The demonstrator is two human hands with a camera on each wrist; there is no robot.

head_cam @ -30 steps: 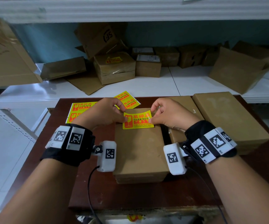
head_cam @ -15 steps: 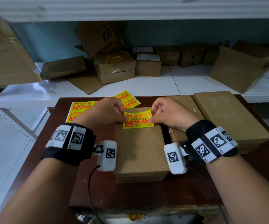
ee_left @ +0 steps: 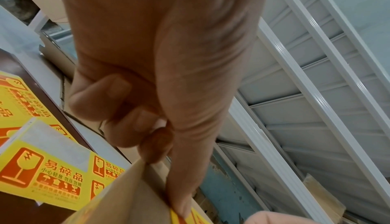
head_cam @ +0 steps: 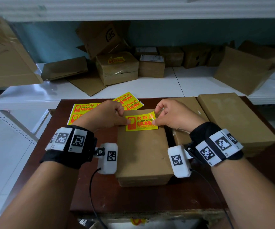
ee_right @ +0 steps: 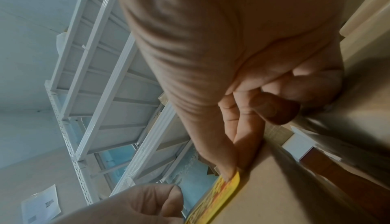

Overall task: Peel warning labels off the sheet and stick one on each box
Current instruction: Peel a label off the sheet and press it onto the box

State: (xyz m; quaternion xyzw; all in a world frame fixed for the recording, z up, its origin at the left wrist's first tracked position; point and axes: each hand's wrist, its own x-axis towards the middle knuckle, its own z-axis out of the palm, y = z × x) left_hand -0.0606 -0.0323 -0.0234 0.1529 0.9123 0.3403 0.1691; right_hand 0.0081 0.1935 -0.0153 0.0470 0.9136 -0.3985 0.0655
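Landmark: the box [head_cam: 143, 146], brown, flat, lying in the middle of the dark bench [head_cam: 133, 200].

Label [head_cam: 141, 120]: yellow with red print, lying on the far end of the box top. Its far right corner curls up off the cardboard; the rest looks flat against it.

Left hand [head_cam: 103, 115]: at the label's left edge. Thumb lies on the label's left end; in the left wrist view the thumb tip touches the yellow edge on the box, and the other fingers [ee_left: 101, 97] are curled into the palm, holding nothing.

Right hand [head_cam: 174, 115]: at the label's right edge. Thumb and forefinger are clamped on the label's right end, thumb on the printed face near the lower corner. In the right wrist view the forefinger tip meets the yellow edge, with the remaining fingers [ee_right: 272, 105] folded in.

Sheet [head_cam: 82, 111]: left of and beyond the box, on the bench, partly under the left hand. A second sheet [head_cam: 130, 100] sits just beyond the box, turned at an angle.

Right of the box: two more flat boxes [head_cam: 235, 123] side by side on the bench, no labels visible on their tops.

Beyond the bench: a white shelf [head_cam: 191, 85] carrying loose cartons; one [head_cam: 118, 66] bears a yellow label.
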